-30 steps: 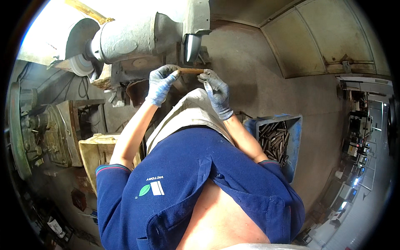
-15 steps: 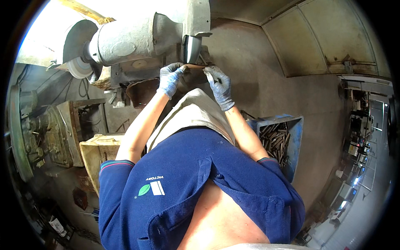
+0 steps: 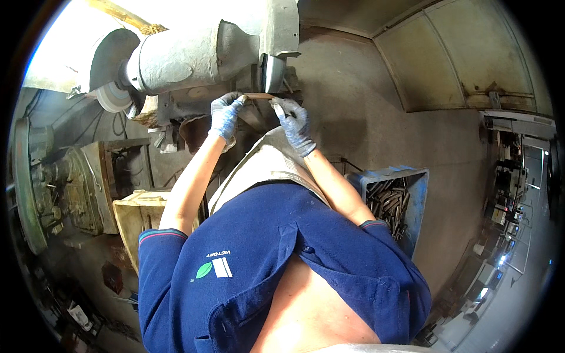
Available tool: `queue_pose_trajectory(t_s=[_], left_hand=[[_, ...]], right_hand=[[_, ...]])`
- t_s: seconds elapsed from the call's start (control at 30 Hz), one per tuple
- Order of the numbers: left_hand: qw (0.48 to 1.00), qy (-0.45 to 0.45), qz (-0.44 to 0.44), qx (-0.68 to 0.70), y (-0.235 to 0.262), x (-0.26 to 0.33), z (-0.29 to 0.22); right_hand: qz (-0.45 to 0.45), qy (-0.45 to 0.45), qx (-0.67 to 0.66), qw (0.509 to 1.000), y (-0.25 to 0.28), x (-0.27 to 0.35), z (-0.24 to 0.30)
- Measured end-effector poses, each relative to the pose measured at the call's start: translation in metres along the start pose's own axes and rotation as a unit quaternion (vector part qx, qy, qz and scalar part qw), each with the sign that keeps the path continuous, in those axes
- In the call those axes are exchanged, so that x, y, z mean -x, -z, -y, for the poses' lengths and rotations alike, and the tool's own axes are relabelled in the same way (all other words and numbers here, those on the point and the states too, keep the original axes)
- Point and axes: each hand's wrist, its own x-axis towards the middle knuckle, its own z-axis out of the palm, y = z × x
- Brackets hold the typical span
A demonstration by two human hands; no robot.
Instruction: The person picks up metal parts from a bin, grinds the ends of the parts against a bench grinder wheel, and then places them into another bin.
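A slim brownish metal bar spans the gap between my two gloved hands, just below the wheel at the right end of a grey bench grinder. My left hand, in a blue-grey glove, pinches the bar's left end. On its right end the fingers of my right hand are closed, in a matching glove. The bar lies close to the wheel's lower edge; whether they touch I cannot tell.
To my right stands a blue bin with many dark metal pieces. A pale yellow bin is at my left. The grinder's second wheel sits at its left end. A panelled metal sheet rises at the upper right.
Both hands have shifted left along the wheel, carrying the bar with them. The grip at each end stays closed.
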Motion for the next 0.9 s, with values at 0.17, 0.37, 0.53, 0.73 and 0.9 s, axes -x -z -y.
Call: queue_pose_trajectory(t_s=[0.17, 0.37, 0.53, 0.73, 0.9], left_hand=[[0.998, 0.041, 0.013, 0.050, -0.029, 0.004, -0.009], [0.999, 0.028, -0.004, -0.027, -0.030, -0.017, 0.018], [1.000, 0.021, -0.021, 0.009, -0.009, -0.023, 0.025], [0.999, 0.016, -0.036, 0.016, 0.013, -0.026, 0.033], [0.999, -0.009, -0.018, 0.026, 0.011, 0.003, 0.003]], right_hand=[[-0.037, -0.034, 0.000, 0.999, 0.020, -0.002, -0.005], [-0.035, -0.079, -0.031, 0.996, 0.026, -0.005, 0.000], [-0.025, -0.095, -0.085, 0.992, 0.005, -0.005, -0.013], [0.001, -0.138, -0.161, 0.977, -0.012, -0.004, -0.009], [0.005, -0.017, -0.051, 0.999, -0.010, 0.000, 0.002]])
